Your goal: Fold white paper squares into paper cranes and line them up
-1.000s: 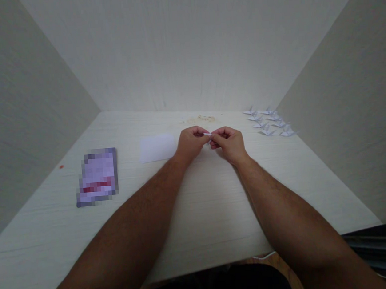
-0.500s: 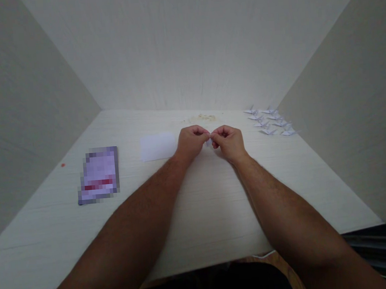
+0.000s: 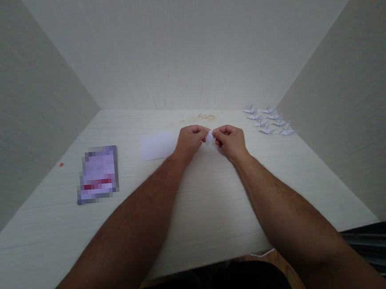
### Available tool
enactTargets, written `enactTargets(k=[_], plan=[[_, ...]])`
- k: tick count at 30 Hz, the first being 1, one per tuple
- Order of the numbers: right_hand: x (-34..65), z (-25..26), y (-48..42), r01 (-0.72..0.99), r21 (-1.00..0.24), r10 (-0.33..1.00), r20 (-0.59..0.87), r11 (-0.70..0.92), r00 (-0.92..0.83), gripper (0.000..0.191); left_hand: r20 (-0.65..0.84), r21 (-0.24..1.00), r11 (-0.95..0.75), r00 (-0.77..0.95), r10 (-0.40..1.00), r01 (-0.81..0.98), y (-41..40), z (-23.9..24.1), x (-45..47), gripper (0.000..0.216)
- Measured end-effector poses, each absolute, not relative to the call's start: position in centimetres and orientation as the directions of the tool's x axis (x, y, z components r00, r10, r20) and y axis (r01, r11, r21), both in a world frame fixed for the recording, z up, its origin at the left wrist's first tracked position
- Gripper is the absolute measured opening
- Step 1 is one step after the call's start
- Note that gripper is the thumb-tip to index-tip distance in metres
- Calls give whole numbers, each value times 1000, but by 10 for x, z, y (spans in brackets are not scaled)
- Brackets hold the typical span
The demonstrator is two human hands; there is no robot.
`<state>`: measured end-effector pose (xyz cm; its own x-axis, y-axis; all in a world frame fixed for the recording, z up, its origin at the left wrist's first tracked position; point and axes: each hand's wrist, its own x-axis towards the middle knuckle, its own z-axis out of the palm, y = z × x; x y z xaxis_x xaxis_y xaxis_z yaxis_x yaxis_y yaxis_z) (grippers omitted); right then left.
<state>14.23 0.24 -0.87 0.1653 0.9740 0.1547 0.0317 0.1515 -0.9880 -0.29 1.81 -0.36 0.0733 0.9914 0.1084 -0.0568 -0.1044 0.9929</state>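
Note:
Between my two hands is a small piece of folded white paper (image 3: 210,135), mostly covered by the fingers, so its exact shape is hard to make out. My left hand (image 3: 193,138) is closed, pinching its left side between thumb and fingertips. From the other side, my right hand (image 3: 229,138) pinches the same paper with thumb and forefinger, the other fingers curled in. Both hands are just above the white table, with a narrow gap between the fingertips where the paper shows.
Several folded paper cranes (image 3: 266,120) stand in rows at the back right. White paper (image 3: 157,146) lies flat beside my left wrist. Farther left is a blurred purple, dark-edged item (image 3: 99,172). Walls (image 3: 185,51) enclose the table (image 3: 210,196) at the back and both sides.
My fingertips have moved slightly apart, and more of the folded white paper shows between them. The paper cranes and the flat paper stay where they were.

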Motion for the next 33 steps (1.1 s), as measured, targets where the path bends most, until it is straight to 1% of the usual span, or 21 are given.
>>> enactTargets(k=[4,12,17,21,27,30,33], plan=[[145,-13,6,-15,-980,965,190,196,181,19,101,987,-85,111,989,-136,18,-3,-3,16],[142,-11,3,-76,-974,970,201,213,138,25,107,988,-97,77,991,-123,15,-2,-2,13],[141,-9,2,-26,-978,968,202,208,150,19,124,989,-118,64,990,-90,16,-2,-3,13],[140,-8,2,-22,-977,963,206,213,174,19,146,987,-140,80,986,-73,16,-4,-3,13],[141,-13,6,25,-975,952,221,221,210,20,70,989,-44,186,980,-143,13,-5,-2,21],[142,-15,9,57,-966,934,259,252,248,16,62,984,-29,191,980,-173,14,-6,-2,20],[141,-15,8,87,-945,903,327,315,278,15,63,980,-28,170,983,-199,14,-5,-2,20]])
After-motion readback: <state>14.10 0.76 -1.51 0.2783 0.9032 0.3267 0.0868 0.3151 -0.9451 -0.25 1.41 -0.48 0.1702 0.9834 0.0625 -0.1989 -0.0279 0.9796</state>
